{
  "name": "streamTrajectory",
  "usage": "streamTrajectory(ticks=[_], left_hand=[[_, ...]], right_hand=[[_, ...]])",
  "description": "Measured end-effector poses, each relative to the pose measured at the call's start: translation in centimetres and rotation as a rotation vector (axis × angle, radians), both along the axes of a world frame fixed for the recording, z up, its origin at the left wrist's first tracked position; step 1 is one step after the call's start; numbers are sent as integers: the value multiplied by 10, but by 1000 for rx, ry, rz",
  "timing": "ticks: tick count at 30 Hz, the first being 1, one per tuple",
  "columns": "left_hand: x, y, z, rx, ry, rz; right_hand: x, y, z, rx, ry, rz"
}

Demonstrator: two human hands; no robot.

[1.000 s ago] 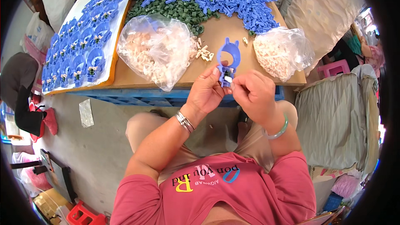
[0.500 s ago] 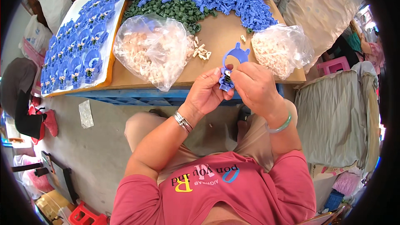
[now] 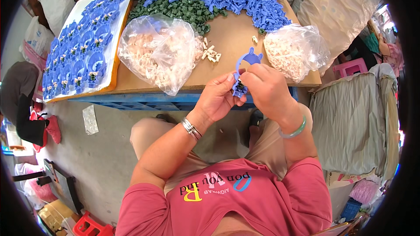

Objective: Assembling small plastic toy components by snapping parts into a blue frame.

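Observation:
A blue plastic toy piece with a round ring and two small ears [image 3: 251, 57] is held over the table's front edge. My left hand [image 3: 217, 96] pinches its lower end, where a dark part sits. Against the middle of the piece, my right hand [image 3: 267, 88] is closed with its fingertips pressed in; what they hold, if anything, is hidden behind the knuckles. Beyond my hands several loose cream-coloured parts [image 3: 211, 55] lie beside a clear bag of such parts [image 3: 159, 57]. A second bag of cream parts [image 3: 294, 52] stands to the right.
Blue parts [image 3: 245, 4] and dark green parts [image 3: 179, 13] are heaped at the back of the table [image 3: 238, 28]. On the left, a white tray [image 3: 114, 63] carries rows of blue pieces. Grey sheeting [image 3: 350, 122] covers a stack at right. Another person [image 3: 19, 91] sits at far left.
The blue toy piece has turned slightly in my hands, its ring now showing narrower. My right fingers have shifted a little over it; the left hand keeps its hold.

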State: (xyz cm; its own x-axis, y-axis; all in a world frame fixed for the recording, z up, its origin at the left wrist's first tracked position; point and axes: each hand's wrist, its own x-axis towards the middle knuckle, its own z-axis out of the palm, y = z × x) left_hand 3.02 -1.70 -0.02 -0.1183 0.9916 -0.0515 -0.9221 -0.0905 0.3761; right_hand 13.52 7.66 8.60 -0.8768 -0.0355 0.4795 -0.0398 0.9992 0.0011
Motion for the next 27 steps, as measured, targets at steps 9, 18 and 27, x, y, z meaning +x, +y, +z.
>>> streamTrajectory(ticks=[9, 18, 27], left_hand=[[0, -2, 4, 122, 11, 9], [1, 1, -5, 233, -24, 50], [-2, 1, -7, 276, 1, 53]], right_hand=[[5, -11, 9, -516, 48, -73], [5, -18, 4, -596, 97, -154], [7, -18, 3, -807, 117, -161]])
